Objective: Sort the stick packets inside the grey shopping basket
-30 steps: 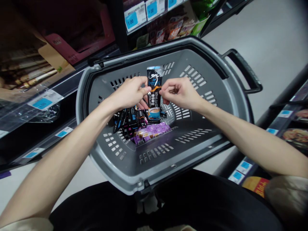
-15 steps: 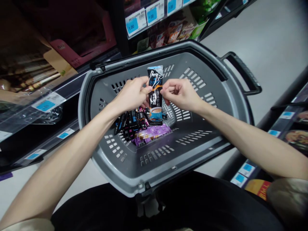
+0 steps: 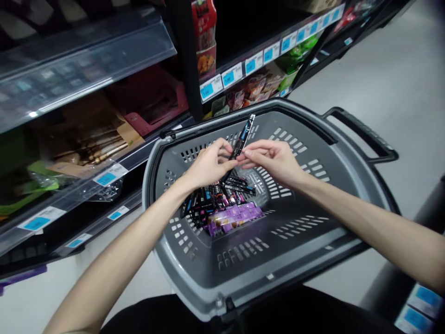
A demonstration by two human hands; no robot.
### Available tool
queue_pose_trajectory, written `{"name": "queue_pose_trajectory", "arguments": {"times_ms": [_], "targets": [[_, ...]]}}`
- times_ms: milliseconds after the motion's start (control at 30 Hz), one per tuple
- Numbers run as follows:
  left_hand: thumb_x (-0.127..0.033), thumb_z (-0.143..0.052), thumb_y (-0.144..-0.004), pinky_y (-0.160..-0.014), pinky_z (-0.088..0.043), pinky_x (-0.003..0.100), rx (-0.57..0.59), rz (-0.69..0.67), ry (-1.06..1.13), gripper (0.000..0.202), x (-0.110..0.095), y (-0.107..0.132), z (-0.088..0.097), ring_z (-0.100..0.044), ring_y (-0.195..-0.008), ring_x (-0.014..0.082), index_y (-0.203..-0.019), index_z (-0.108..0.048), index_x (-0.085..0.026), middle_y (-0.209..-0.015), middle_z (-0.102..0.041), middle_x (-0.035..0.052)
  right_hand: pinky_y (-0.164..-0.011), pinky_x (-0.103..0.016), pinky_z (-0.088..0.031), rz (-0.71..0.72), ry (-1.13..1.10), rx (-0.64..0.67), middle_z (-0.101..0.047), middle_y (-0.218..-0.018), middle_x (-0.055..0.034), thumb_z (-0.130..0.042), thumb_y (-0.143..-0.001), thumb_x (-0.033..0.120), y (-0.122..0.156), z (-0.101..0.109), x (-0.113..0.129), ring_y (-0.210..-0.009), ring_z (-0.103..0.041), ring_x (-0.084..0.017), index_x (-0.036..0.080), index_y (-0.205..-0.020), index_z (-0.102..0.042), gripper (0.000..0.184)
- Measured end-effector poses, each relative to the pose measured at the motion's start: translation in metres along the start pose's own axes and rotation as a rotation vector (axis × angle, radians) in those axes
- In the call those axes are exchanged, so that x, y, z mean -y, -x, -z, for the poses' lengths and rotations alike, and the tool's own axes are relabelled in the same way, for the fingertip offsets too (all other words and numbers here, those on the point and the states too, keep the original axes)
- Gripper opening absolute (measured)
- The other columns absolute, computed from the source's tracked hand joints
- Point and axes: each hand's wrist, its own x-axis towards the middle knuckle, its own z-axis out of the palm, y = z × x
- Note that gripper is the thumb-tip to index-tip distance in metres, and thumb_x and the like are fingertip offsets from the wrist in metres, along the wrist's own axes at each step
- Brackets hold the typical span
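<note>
A slim black instant drink sachet (image 3: 246, 134) is turned nearly edge-on above the basket, its upper end pointing up and to the right. My left hand (image 3: 211, 163) holds it from the left between thumb and fingers. From the other side, the fingertips of my right hand (image 3: 274, 160) pinch its edge near the middle. Beneath my hands, a grey shopping basket (image 3: 306, 199) holds several black sachets (image 3: 205, 197) in a loose pile. A purple snack packet (image 3: 236, 218) lies in front of that pile.
Store shelving with blue price tags (image 3: 232, 75) runs along the left and back. Snack bags (image 3: 255, 88) sit on the low shelf behind the basket. The black basket handle (image 3: 363, 134) sticks out at the right, over pale floor (image 3: 392, 79). More price tags (image 3: 426, 299) show at lower right.
The sachet has turned from facing me flat to nearly edge-on, leaning right. My view has shifted, so the basket sits lower and further right, with more shelving showing.
</note>
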Motion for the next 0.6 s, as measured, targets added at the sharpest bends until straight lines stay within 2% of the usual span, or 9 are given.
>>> {"name": "queue_pose_trajectory", "arguments": {"times_ms": [133, 300, 433, 500, 600], "targets": [[-0.021, -0.063, -0.092, -0.065, -0.046, 0.025, 0.031, 0.115, 0.288, 0.021, -0.0034, -0.0014, -0.0003, -0.056, -0.057, 0.0111, -0.111, -0.054, -0.022, -0.064, -0.059, -0.0072, -0.054, -0.03, -0.061, 0.014, 0.048, -0.046, -0.076, -0.068, -0.0058, -0.092, -0.073, 0.054, -0.0024, 0.0045, 0.0005, -0.06, -0.072, -0.019, 0.02, -0.077, -0.073, 0.039], [-0.026, -0.072, -0.088, -0.063, -0.047, 0.025, 0.053, 0.15, 0.436, 0.038, -0.0066, 0.0006, 0.0009, -0.06, -0.058, 0.0122, -0.121, -0.055, -0.021, -0.065, -0.064, -0.0061, -0.045, -0.026, -0.052, -0.02, 0.123, -0.007, -0.075, -0.067, -0.0056, -0.092, -0.072, 0.053, -0.0051, 0.0099, -0.0019, -0.051, -0.066, -0.014, 0.018, -0.079, -0.077, 0.039], [-0.026, -0.073, -0.086, -0.068, -0.05, 0.026, 0.077, 0.125, 0.399, 0.047, -0.0028, 0.0006, 0.0013, -0.062, -0.062, 0.013, -0.13, -0.059, -0.018, -0.068, -0.067, -0.0043, -0.047, -0.026, -0.052, -0.035, 0.087, 0.016, -0.074, -0.064, -0.0037, -0.095, -0.067, 0.05, -0.0042, 0.0081, -0.0008, -0.051, -0.065, -0.014, 0.018, -0.078, -0.076, 0.039], [-0.028, -0.075, -0.085, -0.071, -0.051, 0.027, 0.088, 0.096, 0.331, 0.044, 0.0, -0.0002, 0.0013, -0.065, -0.068, 0.0139, -0.126, -0.065, -0.016, -0.074, -0.071, -0.0011, -0.048, -0.026, -0.053, -0.039, 0.05, 0.025, -0.074, -0.063, -0.0029, -0.097, -0.064, 0.048, -0.0039, 0.0076, 0.0007, -0.051, -0.066, -0.015, 0.019, -0.076, -0.073, 0.039], [-0.032, -0.08, -0.08, -0.081, -0.053, 0.029, 0.04, 0.009, 0.217, 0.038, 0.0021, -0.0021, 0.002, -0.068, -0.084, 0.0162, -0.112, -0.075, -0.013, -0.095, -0.076, 0.0064, -0.048, -0.025, -0.051, -0.081, 0.075, 0.108, -0.076, -0.067, -0.0045, -0.096, -0.065, 0.048, -0.0035, 0.0081, 0.0027, -0.053, -0.067, -0.015, 0.018, -0.073, -0.07, 0.04]]}}
